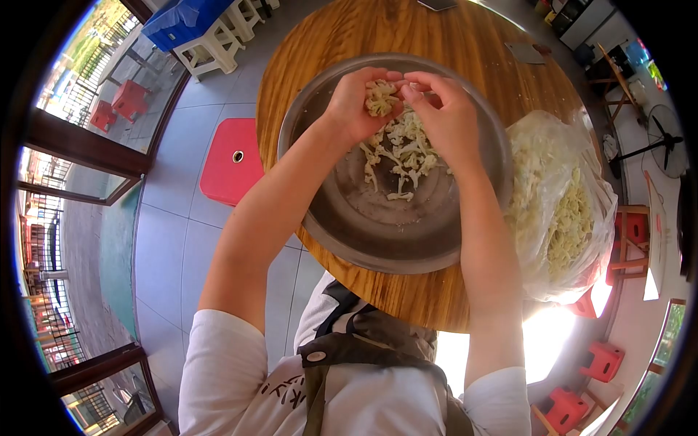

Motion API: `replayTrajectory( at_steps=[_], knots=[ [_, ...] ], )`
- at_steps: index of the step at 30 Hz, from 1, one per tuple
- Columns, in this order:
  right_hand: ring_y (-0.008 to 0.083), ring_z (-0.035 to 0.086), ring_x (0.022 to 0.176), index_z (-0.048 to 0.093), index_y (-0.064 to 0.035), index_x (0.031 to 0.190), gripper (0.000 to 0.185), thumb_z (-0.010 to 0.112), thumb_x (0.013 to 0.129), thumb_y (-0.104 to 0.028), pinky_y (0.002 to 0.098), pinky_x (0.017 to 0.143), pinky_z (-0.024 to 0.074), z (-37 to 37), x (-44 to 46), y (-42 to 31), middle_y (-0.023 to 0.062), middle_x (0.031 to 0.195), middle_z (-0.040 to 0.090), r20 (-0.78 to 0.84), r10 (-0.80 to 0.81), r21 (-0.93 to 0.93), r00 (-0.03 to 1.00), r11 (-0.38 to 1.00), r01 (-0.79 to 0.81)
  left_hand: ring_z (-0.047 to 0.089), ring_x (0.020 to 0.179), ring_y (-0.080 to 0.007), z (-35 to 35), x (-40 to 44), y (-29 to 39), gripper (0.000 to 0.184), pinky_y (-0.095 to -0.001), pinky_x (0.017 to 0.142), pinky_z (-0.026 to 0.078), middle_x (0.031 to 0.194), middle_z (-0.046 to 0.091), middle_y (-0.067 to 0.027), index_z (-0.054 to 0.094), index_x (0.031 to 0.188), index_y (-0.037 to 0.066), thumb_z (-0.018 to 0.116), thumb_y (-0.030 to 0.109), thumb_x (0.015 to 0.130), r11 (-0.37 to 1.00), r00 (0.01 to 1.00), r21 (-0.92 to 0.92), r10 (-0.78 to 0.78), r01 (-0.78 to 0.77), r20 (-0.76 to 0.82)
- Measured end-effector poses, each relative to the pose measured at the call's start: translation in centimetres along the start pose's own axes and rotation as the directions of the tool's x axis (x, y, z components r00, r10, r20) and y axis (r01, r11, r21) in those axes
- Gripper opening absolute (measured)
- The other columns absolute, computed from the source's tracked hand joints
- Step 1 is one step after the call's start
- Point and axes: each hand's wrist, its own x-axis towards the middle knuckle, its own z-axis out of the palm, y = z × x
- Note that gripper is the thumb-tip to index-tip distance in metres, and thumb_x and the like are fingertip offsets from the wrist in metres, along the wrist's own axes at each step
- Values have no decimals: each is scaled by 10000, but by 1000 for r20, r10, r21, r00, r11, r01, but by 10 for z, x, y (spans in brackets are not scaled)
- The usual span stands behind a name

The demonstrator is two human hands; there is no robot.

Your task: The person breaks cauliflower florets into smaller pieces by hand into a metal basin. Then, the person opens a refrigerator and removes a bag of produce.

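Observation:
Over a wide metal basin (327, 196), my left hand (354, 102) is closed round a cauliflower piece (381, 99). My right hand (445, 116) meets it at the fingertips, its thumb and fingers pinched at the piece's right side; whatever lies between them is too small to make out. Beneath both hands, loose cauliflower florets (416, 154) lie in the basin. A clear plastic bag (560, 211) filled with more pale cauliflower stands right of the basin, beside my right forearm.
The basin rests on a round wooden table (305, 43). A flat cleaver-like blade (525, 53) lies at its back right. A red stool (231, 161) stands left of the table. Farther off are white stools (209, 49) with a blue crate (182, 25) and a fan (664, 138).

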Motion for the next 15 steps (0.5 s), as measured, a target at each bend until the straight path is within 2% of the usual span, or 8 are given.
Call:
replayTrajectory(
  at_steps=[1,4,6,10,12,15],
  knots=[
    [126,545,686,646,-90,991,225,668,791,-190,265,646,474,0,0,-2,42,867,563,34,-21,57,999,998,19,527,815,-231,2,-1,1,223,-369,727,468,923,546,-147,491,966,-11,438,187,877,999,1000,-37,-9,9,-3],
    [123,544,698,647,-85,1003,226,667,788,-151,265,653,477,1,-2,-2,40,882,563,94,-32,-4,995,999,32,531,880,-255,2,-1,2,277,-396,809,458,956,546,-146,499,993,-17,416,225,889,992,999,-117,-37,39,17],
    [127,552,712,644,-86,1010,241,674,780,-153,268,656,478,3,-3,-5,44,897,560,142,-33,33,989,999,29,544,937,-264,0,0,3,332,-402,861,443,984,567,-130,522,1026,-17,400,262,894,990,997,-131,-50,58,61],
    [140,575,742,633,-76,1029,274,681,766,-138,269,656,483,8,-6,0,58,933,555,233,-131,54,964,991,122,514,989,-271,13,-15,7,359,-414,897,408,1019,561,-141,523,1027,-23,381,282,901,996,998,-73,-61,60,-13],
    [148,587,741,626,-69,1034,284,677,763,-137,267,656,485,11,-6,6,63,917,570,199,-120,79,973,991,106,503,1000,-266,18,-20,8,358,-415,908,394,1029,560,-137,525,1029,-20,381,283,902,998,998,-24,-55,55,-4],
    [143,597,728,623,-58,1027,263,651,775,-130,261,654,486,9,-5,3,67,890,599,132,-38,68,990,997,29,514,966,-261,8,-10,3,337,-405,910,386,1045,558,-130,528,1036,-5,386,270,901,997,980,-43,-58,68,190]
  ],
)
